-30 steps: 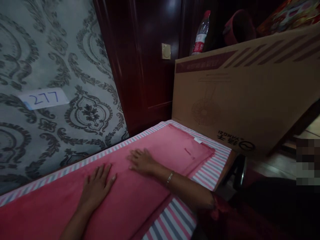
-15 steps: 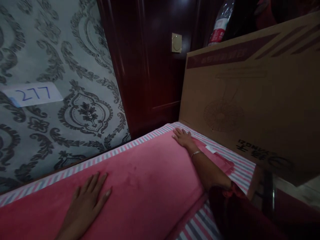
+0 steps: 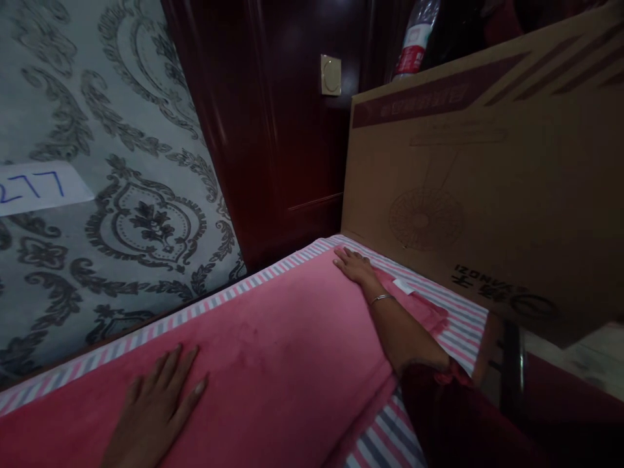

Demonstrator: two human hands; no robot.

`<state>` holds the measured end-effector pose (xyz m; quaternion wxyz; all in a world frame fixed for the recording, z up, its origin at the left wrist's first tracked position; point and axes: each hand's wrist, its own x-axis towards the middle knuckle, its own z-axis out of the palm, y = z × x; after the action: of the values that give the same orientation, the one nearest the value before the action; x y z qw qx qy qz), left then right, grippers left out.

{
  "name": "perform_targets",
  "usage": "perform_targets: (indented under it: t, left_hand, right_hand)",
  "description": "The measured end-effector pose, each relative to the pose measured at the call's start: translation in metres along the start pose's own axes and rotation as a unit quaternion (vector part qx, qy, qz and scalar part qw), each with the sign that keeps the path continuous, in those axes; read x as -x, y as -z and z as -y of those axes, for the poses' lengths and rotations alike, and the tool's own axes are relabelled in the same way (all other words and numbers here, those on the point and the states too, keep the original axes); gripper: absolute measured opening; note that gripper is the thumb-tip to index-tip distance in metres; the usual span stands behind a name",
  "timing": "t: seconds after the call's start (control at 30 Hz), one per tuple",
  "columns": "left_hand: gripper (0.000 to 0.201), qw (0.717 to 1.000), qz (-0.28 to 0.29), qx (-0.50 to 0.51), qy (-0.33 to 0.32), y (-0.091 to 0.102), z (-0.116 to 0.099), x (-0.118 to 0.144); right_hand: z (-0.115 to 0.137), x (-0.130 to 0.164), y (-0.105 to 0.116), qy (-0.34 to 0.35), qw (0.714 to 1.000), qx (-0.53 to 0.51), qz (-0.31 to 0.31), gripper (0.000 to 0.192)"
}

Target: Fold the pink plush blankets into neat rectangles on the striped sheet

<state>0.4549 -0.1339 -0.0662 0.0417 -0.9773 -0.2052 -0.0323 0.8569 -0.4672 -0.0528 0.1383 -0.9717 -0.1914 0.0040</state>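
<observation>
A folded pink towel (image 3: 292, 351) lies on a striped pink, white and grey sheet (image 3: 458, 325). My left hand (image 3: 156, 406) rests flat on the towel near its front left, fingers spread, holding nothing. My right hand (image 3: 353, 265) presses flat on the towel's far corner, close to the cardboard box, with a thin bracelet on the wrist. A small white tag (image 3: 403, 286) shows on the towel beside my right forearm.
A large cardboard box (image 3: 487, 175) leans at the right edge of the sheet. Patterned grey wallpaper (image 3: 121, 195) with a paper label reading 277 (image 3: 34, 187) stands behind. A dark wooden panel (image 3: 283, 130) carries a switch (image 3: 330, 75); a plastic bottle (image 3: 414, 45) stands behind the box.
My right hand has slid from the towel's middle out to its far corner. My left hand stays flat on the towel, now lower in the view as the camera shifted.
</observation>
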Motion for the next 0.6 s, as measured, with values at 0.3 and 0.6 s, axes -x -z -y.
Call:
perform_targets:
  t: [0.3, 0.6]
  left_hand:
    - [0.072, 0.999, -0.016, -0.015, -0.036, -0.007, 0.013, -0.004]
    - [0.077, 0.999, -0.040, -0.019, -0.007, -0.022, 0.015, -0.006]
  right_hand:
    - [0.002, 0.001, 0.004, 0.001, 1.000, -0.008, 0.000, 0.060]
    - [0.000, 0.000, 0.003, 0.003, 1.000, -0.014, -0.002, 0.060]
